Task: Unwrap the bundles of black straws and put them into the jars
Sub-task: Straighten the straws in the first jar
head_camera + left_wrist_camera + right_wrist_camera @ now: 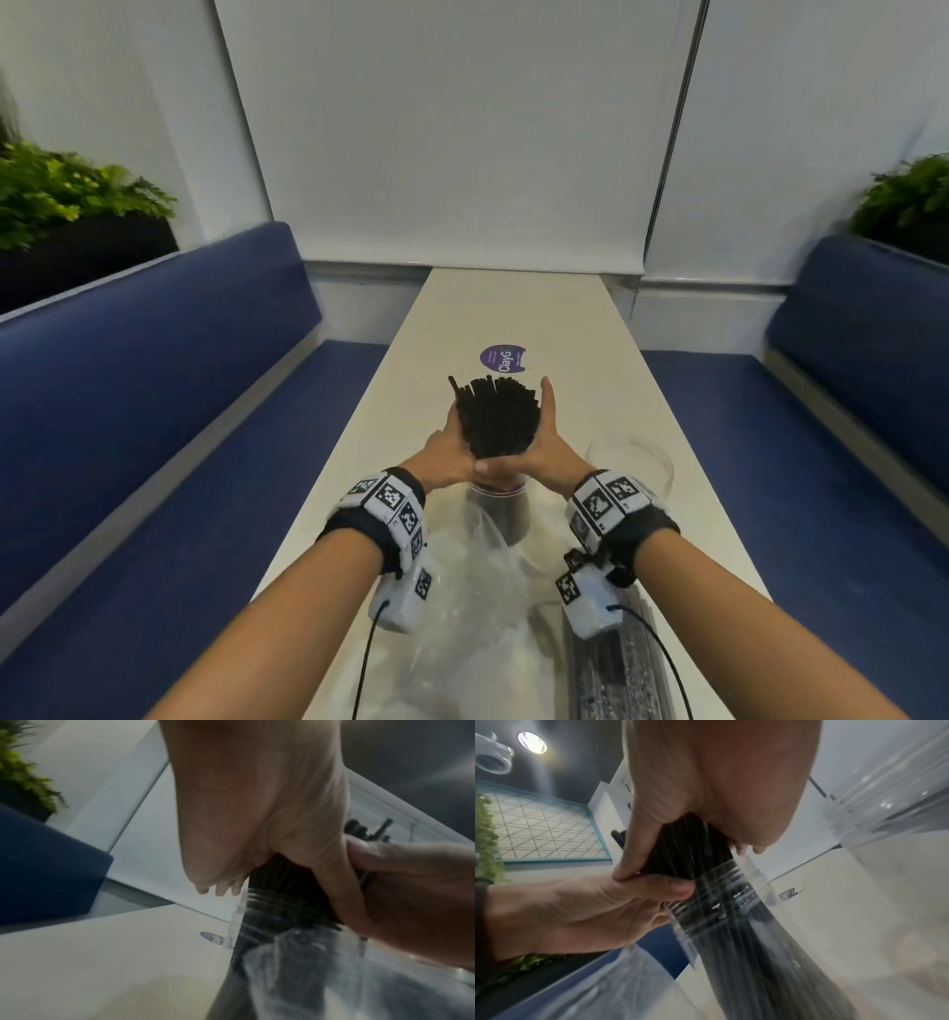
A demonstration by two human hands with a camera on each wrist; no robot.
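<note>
Here we see both hands closed around one thick bunch of black straws [495,419], which stands with its lower ends inside a clear jar [500,511] on the long table [518,308]. The left hand [452,455] wraps the bunch from its left side, and the right hand [547,444] wraps it from the right, fingers up along the straws. The two thumbs meet at the near side, just above the mouth of the jar. In the left wrist view the threaded neck of the jar [272,902] is full of dark straws, and in the right wrist view the straws [693,845] pass between the palm and the thumb down into the jar. The tops of the straws fan out a little above the fingers.

A second clear jar [637,462] stands just to the right of the first one, near the right edge of the table. Crumpled clear plastic wrap [462,606] lies at the near end of the table. Beside it, at the near right edge, lies a wrapped bundle of straws [616,668]. A purple round sticker [503,358] is on the table beyond the hands.
</note>
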